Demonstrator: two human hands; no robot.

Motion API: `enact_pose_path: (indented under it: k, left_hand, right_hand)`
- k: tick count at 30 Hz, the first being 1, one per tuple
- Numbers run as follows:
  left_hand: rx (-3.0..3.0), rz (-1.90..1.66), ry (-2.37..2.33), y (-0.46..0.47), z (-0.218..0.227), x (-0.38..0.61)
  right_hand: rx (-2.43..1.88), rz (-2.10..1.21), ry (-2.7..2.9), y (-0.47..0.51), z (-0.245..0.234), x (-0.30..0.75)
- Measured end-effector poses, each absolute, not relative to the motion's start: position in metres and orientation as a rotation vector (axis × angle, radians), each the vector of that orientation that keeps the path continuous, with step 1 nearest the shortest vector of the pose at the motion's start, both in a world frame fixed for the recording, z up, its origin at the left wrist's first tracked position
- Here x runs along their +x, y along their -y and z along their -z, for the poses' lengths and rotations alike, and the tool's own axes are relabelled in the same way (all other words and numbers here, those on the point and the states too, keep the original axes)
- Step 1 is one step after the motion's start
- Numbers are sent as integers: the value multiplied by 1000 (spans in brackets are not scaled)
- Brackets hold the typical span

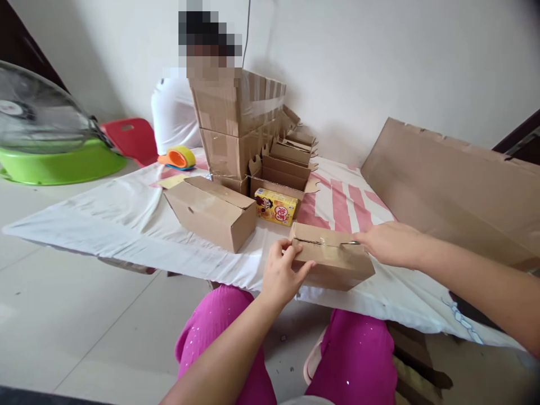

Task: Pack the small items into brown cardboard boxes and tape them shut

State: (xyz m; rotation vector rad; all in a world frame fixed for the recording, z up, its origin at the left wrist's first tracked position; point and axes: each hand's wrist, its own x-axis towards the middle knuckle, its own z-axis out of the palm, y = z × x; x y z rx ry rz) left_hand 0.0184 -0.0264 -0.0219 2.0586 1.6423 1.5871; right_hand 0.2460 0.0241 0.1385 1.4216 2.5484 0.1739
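Observation:
A small closed cardboard box [333,260] lies at the near edge of a low table draped in a white cloth [126,216]. My left hand [283,274] grips the box's left end, thumb on top. At the box's right end rests my right hand [390,243], fingers on the top seam where clear tape glints. A larger closed cardboard box [211,212] sits to the left, and a yellow product carton [276,206] lies behind it.
A stack of folded and open cardboard boxes [244,132] stands at the table's far side, with a person in white seated behind it. An orange-yellow tape dispenser [179,158], a green basin [63,163], a red stool [130,138] and a leaning cardboard sheet [455,185] surround the table.

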Motion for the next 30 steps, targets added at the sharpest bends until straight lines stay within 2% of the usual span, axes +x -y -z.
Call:
enact_pose_path:
  k: [6,12,18,26,30]
  left_hand:
    - [2113,-1604,-1593,26,23,23]
    - [2143,-1675,-1499,24,23,25]
    - [2129,-1709,-1476,25,18,26]
    - [2153,-1670,-1548,23,19,25]
    - [2176,-1645,-1606,22,18,24]
  right_hand:
    - [1476,-72,-2476,-12,-145,294]
    - [1390,-40,-2635,-2,-140,244]
    - [1207,-147,-2596,-11,-139,205]
    - [1084,-237,-2460,-20,-150,188]
    - [1164,-253,-2361,-15,-160,206]
